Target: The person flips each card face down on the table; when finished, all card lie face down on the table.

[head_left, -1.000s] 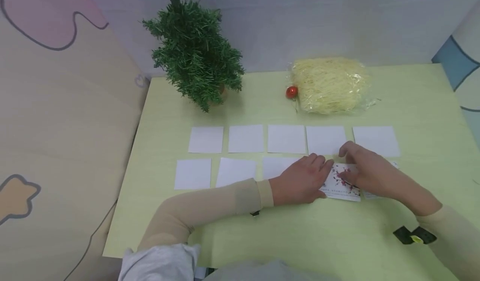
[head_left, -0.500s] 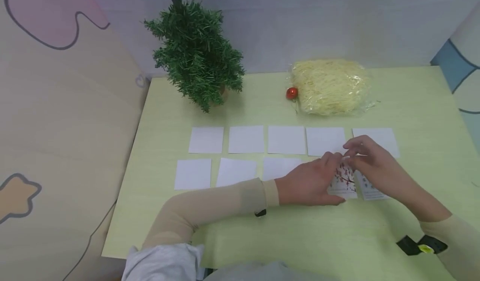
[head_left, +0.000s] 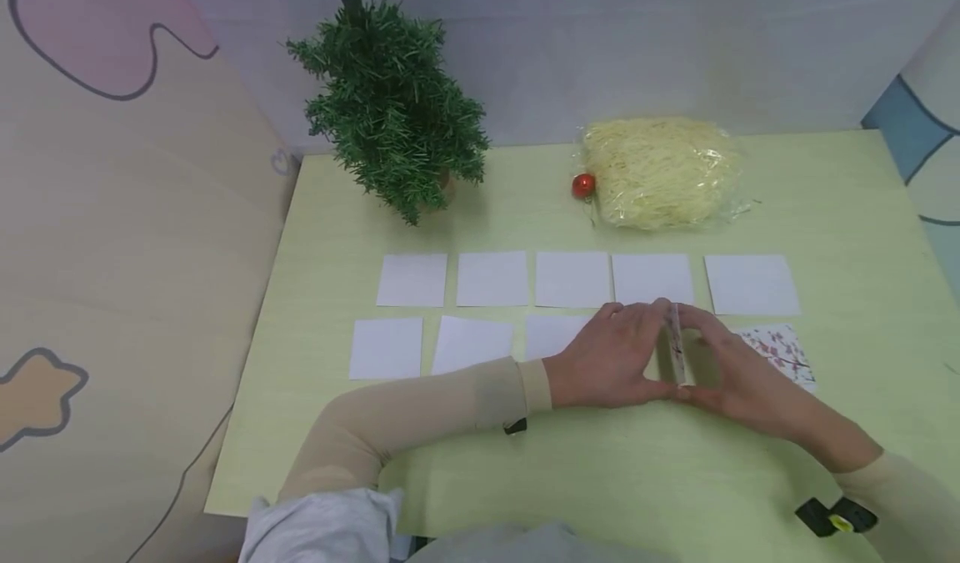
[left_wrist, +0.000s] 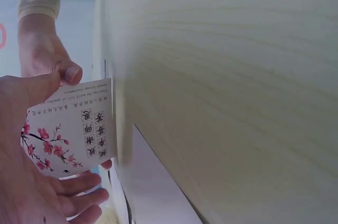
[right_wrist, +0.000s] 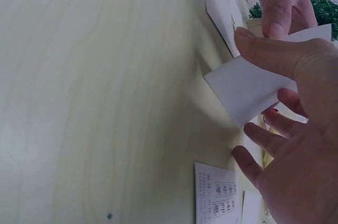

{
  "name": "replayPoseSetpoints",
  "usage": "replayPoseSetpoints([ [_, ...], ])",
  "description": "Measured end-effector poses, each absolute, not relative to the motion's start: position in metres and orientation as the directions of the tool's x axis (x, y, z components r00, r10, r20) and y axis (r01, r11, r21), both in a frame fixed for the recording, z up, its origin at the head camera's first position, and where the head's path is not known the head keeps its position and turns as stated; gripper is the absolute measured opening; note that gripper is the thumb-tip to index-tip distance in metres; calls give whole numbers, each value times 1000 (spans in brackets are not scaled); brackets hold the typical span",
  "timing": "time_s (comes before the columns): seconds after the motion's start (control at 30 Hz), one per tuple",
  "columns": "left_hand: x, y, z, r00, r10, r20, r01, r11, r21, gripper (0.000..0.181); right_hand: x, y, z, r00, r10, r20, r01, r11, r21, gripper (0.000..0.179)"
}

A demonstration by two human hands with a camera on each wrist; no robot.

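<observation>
A card [head_left: 677, 346] stands on edge between the two hands, its narrow side toward the head camera. My left hand [head_left: 607, 354] and right hand [head_left: 750, 375] hold it together, thumbs at the near edge and fingers at the far edge. In the left wrist view the printed face of the card [left_wrist: 74, 134] shows pink blossoms and characters. Its plain white back [right_wrist: 248, 86] faces the right wrist camera. To the right, partly under the right hand, another blossom-printed card [head_left: 780, 350] lies face up on the table.
White blank-side cards [head_left: 572, 279] lie in two rows on the pale table [head_left: 570, 480]. Behind them stand a small artificial Christmas tree [head_left: 397, 104], a red bauble [head_left: 583, 185] and a clear bag of yellow shredded filler [head_left: 660, 171].
The card lay printed side up between the hands, then was raised onto its edge. The right hand lifted off, then came down to its right edge, uncovering the printed card at right.
</observation>
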State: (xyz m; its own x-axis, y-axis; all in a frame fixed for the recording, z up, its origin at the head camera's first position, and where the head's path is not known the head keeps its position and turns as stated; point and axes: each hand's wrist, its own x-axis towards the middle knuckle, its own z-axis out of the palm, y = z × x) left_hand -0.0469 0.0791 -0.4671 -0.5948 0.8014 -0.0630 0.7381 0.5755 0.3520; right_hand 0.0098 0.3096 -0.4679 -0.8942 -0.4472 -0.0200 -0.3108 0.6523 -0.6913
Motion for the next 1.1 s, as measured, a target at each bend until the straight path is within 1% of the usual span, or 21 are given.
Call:
replayPoseSetpoints([
  [0.13,-47,79,-468,-606,795,-22,756,584,296,100,11,309,-470,-908,-417,-32,-278,659,-698,110],
  [0.23,-47,78,-468,-614,789,-12,756,593,278,104,11,310,-471,-913,-408,-22,-283,671,-686,101],
  [0.33,-48,77,-467,-615,788,-3,758,593,270,107,9,313,-471,-908,-419,16,-332,695,-638,91],
  [0.43,-50,74,-466,-607,795,9,769,584,262,108,7,316,-472,-897,-438,63,-393,722,-569,87],
  [0.5,-52,71,-465,-584,811,22,790,562,245,103,7,318,-473,-888,-452,87,-423,728,-540,83],
  [0.6,-53,66,-465,-537,844,9,823,521,226,81,6,321,-475,-874,-474,110,-460,730,-506,76],
  [0.7,-54,64,-468,-480,876,-42,854,477,208,58,6,323,-478,-861,-495,119,-486,729,-481,69],
  [0.77,-53,63,-471,-443,892,-92,872,453,184,48,6,324,-480,-850,-510,131,-508,729,-459,66],
  [0.9,-52,63,-477,-391,906,-163,909,408,87,45,7,324,-483,-827,-536,169,-555,731,-398,57],
  [0.97,-51,64,-477,-380,908,-175,918,393,49,45,7,323,-483,-817,-546,185,-573,733,-367,51],
  [1.1,-50,63,-476,-370,913,-169,926,378,17,45,6,322,-482,-802,-564,199,-597,734,-324,48],
])
